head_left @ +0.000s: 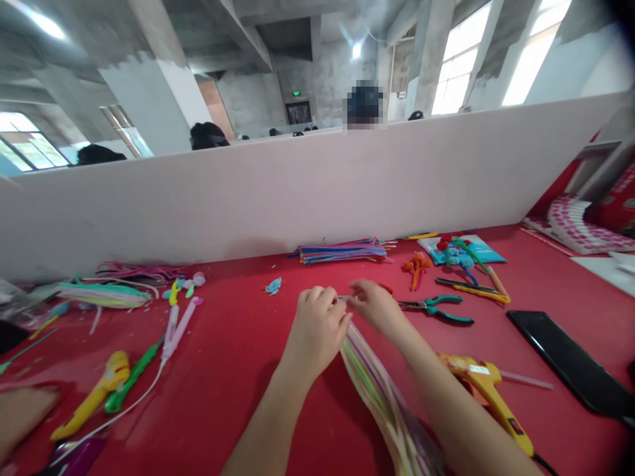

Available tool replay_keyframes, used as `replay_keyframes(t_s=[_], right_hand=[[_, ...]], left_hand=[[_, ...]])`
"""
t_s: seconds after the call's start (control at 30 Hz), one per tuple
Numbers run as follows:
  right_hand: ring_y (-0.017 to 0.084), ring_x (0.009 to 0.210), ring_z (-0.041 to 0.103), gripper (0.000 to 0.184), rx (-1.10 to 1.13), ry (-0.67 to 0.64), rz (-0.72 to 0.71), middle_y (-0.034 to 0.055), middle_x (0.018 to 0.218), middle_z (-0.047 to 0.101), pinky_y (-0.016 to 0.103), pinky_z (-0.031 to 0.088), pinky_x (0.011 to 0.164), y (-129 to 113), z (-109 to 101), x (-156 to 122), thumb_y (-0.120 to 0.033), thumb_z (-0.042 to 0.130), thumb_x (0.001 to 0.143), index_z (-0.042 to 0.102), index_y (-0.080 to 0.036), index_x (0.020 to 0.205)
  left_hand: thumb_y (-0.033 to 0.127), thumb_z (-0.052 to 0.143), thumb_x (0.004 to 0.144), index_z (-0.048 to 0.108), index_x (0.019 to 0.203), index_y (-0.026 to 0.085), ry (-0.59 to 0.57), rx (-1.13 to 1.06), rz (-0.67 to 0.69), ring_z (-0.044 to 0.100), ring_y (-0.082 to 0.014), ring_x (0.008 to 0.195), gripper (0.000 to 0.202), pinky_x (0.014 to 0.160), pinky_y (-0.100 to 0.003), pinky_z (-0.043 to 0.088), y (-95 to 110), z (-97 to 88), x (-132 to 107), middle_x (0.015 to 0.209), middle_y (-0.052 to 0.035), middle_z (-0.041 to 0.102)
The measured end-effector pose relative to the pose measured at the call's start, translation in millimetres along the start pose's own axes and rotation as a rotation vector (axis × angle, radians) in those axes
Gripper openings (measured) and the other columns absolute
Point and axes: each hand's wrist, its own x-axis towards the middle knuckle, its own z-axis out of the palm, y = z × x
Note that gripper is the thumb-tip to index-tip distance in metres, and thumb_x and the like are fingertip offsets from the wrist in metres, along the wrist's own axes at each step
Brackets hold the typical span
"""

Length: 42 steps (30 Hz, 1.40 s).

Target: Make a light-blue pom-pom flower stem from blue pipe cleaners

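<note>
My left hand (317, 327) is closed around the upper end of a bundle of pastel pipe cleaners (380, 396) in white, yellow-green and lilac. The bundle runs down toward me between my forearms. Close beside it, my right hand (376, 307) has thumb and fingers pinched together at the bundle's end. A thin pale strand, apparently a pipe cleaner, shows between the two hands. My fingers hide most of that end. Just right of my right hand lie teal-handled pliers (439, 307).
Another bundle of pipe cleaners (342, 252) lies by the white partition (278, 205). Right: a yellow glue gun (489, 390), a black phone (570, 360) and an orange twisted piece (417, 266). Left: another yellow glue gun (96, 396), pastel pipe cleaners (106, 295) and another person's arm (24, 413).
</note>
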Motion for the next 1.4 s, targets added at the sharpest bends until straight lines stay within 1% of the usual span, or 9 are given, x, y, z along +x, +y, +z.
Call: replay_keyframes(t_s=[0.17,0.37,0.5,0.6,0.7,0.77,0.93,1.23,1.4], right_hand=[[0.018,0.085,0.055,0.011,-0.087,-0.012,-0.313,0.0031,0.085,0.060,0.032,0.041,0.080,-39.9,-2.8,-19.9,-0.029,0.061,0.076,0.067,-0.021,0.080],[0.018,0.080,0.050,0.011,-0.237,-0.022,-0.324,0.0012,0.074,0.055,0.032,0.039,0.075,-43.4,3.1,-26.0,-0.020,0.061,0.074,0.058,-0.019,0.063],[0.015,0.074,0.049,0.015,0.031,0.029,-0.289,-0.0007,0.071,0.050,0.028,0.040,0.070,-35.7,0.5,-18.4,-0.025,0.051,0.082,0.051,-0.020,0.068],[0.014,0.066,0.048,0.024,0.236,0.246,-0.220,-0.0016,0.067,0.046,0.026,0.040,0.064,-23.2,-17.6,-6.9,-0.036,0.041,0.087,0.043,-0.022,0.068],[0.015,0.059,0.047,0.035,-0.096,0.377,-0.113,-0.0013,0.058,0.042,0.027,0.036,0.058,-4.2,-39.6,3.6,-0.041,0.036,0.088,0.035,-0.022,0.059],[0.015,0.057,0.047,0.031,-0.342,0.289,-0.042,-0.0007,0.056,0.044,0.027,0.033,0.056,9.0,-44.4,6.1,-0.034,0.050,0.081,0.039,-0.021,0.054],[0.014,0.048,0.050,0.021,-0.406,-0.033,-0.036,-0.0016,0.049,0.051,0.027,0.032,0.052,32.0,-9.4,-2.7,-0.003,0.062,0.059,0.051,-0.019,0.052],[0.013,0.055,0.059,0.020,-0.177,-0.210,-0.115,-0.0005,0.063,0.062,0.023,0.043,0.055,2.6,9.9,-2.1,-0.009,0.041,0.076,0.059,-0.019,0.079],[0.012,0.054,0.054,0.010,0.050,0.011,-0.173,-0.0024,0.063,0.055,0.023,0.043,0.052,-29.3,-4.8,-12.1,-0.020,0.051,0.076,0.060,-0.019,0.080]], left_hand=[[0.020,0.045,0.085,0.063,0.085,0.016,-0.033,0.037,0.101,0.048,-0.0266,0.088,0.018,0.078,-0.044,0.034,10.5,5.2,0.0,0.086,-0.0108,0.063],[0.018,0.045,0.084,0.064,0.086,0.017,-0.098,0.018,0.145,0.051,-0.0270,0.089,0.019,0.076,-0.043,0.034,20.4,8.6,0.3,0.087,-0.0119,0.064],[0.021,0.047,0.084,0.065,0.088,0.018,-0.072,-0.070,0.117,0.051,-0.0263,0.092,0.019,0.081,-0.042,0.032,11.3,5.2,1.1,0.093,-0.0111,0.065],[0.031,0.048,0.084,0.065,0.091,0.019,-0.080,-0.172,-0.086,0.053,-0.0258,0.092,0.021,0.081,-0.039,0.033,-16.9,1.9,-3.7,0.095,-0.0104,0.065],[0.048,0.052,0.079,0.063,0.073,0.019,-0.191,-0.367,-0.551,0.057,-0.0240,0.070,0.032,0.068,-0.034,0.035,-51.9,6.6,-14.2,0.072,-0.0089,0.065],[0.059,0.053,0.073,0.058,0.055,0.019,-0.367,-0.509,-0.729,0.053,-0.0218,0.050,0.044,0.059,-0.032,0.034,-67.0,17.2,-21.0,0.048,-0.0065,0.057],[0.063,0.058,0.065,0.056,0.047,0.020,-0.537,-0.777,-0.710,0.047,-0.0164,0.033,0.047,0.048,-0.027,0.034,-57.0,56.9,-23.7,0.034,-0.0020,0.050],[0.050,0.046,0.082,0.057,0.100,0.019,-0.094,-1.053,-0.679,0.059,-0.0204,0.087,0.038,0.076,-0.027,0.042,-21.3,45.9,-2.2,0.091,-0.0054,0.065],[0.040,0.045,0.081,0.062,0.098,0.018,-0.033,-1.429,-0.763,0.058,-0.0188,0.068,0.032,0.069,-0.028,0.044,-5.6,21.4,1.3,0.065,0.0011,0.061]])
